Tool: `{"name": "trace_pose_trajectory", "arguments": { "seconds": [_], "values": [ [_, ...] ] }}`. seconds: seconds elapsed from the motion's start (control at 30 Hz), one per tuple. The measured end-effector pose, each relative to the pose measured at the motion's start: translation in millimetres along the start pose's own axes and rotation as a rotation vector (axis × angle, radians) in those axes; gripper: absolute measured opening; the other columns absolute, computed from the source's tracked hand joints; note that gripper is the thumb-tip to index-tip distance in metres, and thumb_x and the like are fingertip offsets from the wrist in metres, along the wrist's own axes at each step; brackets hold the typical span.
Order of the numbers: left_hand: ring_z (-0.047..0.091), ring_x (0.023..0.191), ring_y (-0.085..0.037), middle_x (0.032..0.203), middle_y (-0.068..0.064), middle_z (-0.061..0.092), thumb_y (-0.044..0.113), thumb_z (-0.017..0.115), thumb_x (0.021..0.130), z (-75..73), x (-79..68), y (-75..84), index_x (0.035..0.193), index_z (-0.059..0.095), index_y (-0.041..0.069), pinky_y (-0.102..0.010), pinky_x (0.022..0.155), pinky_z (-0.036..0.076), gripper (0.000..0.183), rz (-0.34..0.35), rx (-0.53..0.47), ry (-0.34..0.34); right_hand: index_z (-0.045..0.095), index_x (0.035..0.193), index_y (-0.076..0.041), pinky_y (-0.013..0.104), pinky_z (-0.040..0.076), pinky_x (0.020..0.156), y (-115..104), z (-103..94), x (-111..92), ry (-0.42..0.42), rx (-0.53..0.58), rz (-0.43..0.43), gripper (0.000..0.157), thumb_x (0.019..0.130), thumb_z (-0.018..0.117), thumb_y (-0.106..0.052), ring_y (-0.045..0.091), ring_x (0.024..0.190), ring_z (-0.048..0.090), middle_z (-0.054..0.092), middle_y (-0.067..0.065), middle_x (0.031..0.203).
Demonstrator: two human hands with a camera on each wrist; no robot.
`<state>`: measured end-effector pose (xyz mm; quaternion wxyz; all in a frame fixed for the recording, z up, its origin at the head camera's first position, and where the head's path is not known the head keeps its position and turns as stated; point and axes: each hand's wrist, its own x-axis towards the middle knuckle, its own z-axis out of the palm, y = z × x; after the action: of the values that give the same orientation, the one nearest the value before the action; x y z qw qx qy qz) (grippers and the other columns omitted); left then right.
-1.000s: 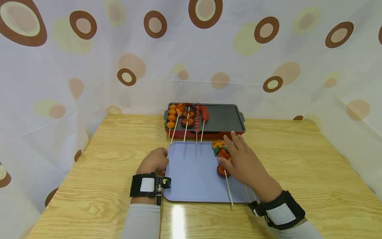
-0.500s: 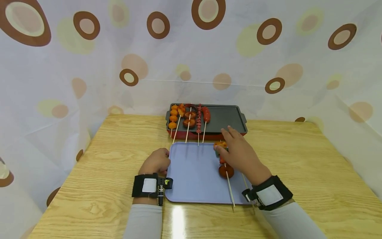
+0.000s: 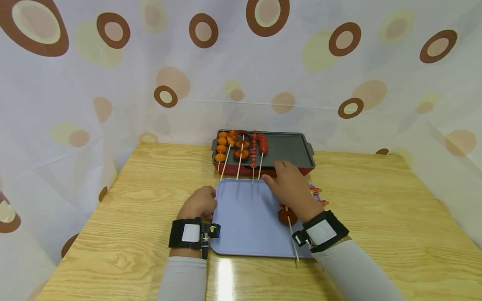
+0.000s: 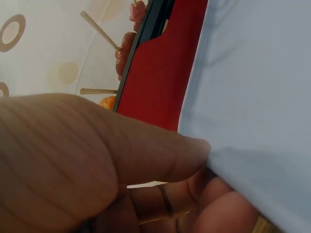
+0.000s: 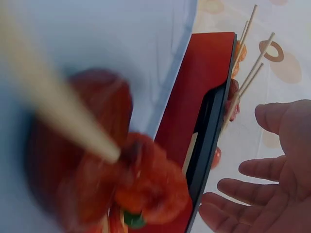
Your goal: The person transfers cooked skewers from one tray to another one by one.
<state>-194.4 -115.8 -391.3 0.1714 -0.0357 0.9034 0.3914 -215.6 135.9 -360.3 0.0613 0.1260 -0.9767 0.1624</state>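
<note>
My left hand (image 3: 197, 203) pinches the left rim of a lavender tray (image 3: 244, 228). In the left wrist view, its thumb (image 4: 180, 153) lies on the rim with the fingers curled beneath. Over the tray's right part hovers my right hand (image 3: 295, 190), its fingers extended and apart, holding nothing. Beneath it lies a food skewer with a round brown piece (image 3: 288, 217) and a bare stick pointing toward me; the hand hides its upper part. Red strips of another skewer (image 3: 315, 190) show right of the hand. The right wrist view shows reddish food (image 5: 158, 184) up close.
Behind the tray stands a red-sided grill with a dark plate (image 3: 290, 150). Several skewers lie on its left half, including orange balls (image 3: 221, 148) and a red sausage (image 3: 262, 144), their sticks reaching over the front edge. A patterned cloth (image 3: 211, 83) hangs behind the wooden table (image 3: 150, 188).
My right hand has moved left across the skewers on the tray, covering the upper pieces and uncovering the red strips. My left hand keeps its hold on the tray rim.
</note>
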Motion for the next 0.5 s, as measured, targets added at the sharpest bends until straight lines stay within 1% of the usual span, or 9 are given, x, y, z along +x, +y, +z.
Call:
{"name": "trace_pose_trajectory", "arguments": {
  "seconds": [0.27, 0.4, 0.5],
  "values": [
    [0.061, 0.067, -0.023, 0.103, -0.015, 0.061, -0.002, 0.049, 0.093, 0.6, 0.9, -0.9, 0.127, 0.056, -0.004, -0.028, 0.052, 0.051, 0.035, -0.008, 0.001, -0.003, 0.050, 0.138, 0.006, 0.055, 0.046, 0.098, -7, 7.9, 23, 0.009, 0.056, 0.026, 0.056, 0.099, 0.060, -0.034, 0.042, 0.119, 0.054, 0.054, 0.027, 0.132],
    [0.062, 0.067, -0.023, 0.103, -0.015, 0.061, -0.002, 0.049, 0.093, 0.5, 1.3, -1.1, 0.126, 0.057, -0.004, -0.028, 0.051, 0.052, 0.034, -0.012, 0.005, -0.002, 0.055, 0.131, 0.005, 0.051, 0.051, 0.085, -10, 9.8, 30, 0.010, 0.060, 0.043, 0.050, 0.099, 0.060, -0.034, 0.039, 0.105, 0.060, 0.058, 0.025, 0.121],
    [0.062, 0.068, -0.023, 0.101, -0.015, 0.061, -0.003, 0.049, 0.092, 0.1, 1.3, -0.8, 0.124, 0.058, -0.004, -0.027, 0.052, 0.052, 0.033, -0.015, -0.006, -0.002, 0.057, 0.127, 0.005, 0.049, 0.052, 0.078, -13, 10.6, 35, 0.011, 0.049, 0.052, 0.048, 0.098, 0.062, -0.033, 0.036, 0.097, 0.061, 0.060, 0.023, 0.114]
  ]
}}
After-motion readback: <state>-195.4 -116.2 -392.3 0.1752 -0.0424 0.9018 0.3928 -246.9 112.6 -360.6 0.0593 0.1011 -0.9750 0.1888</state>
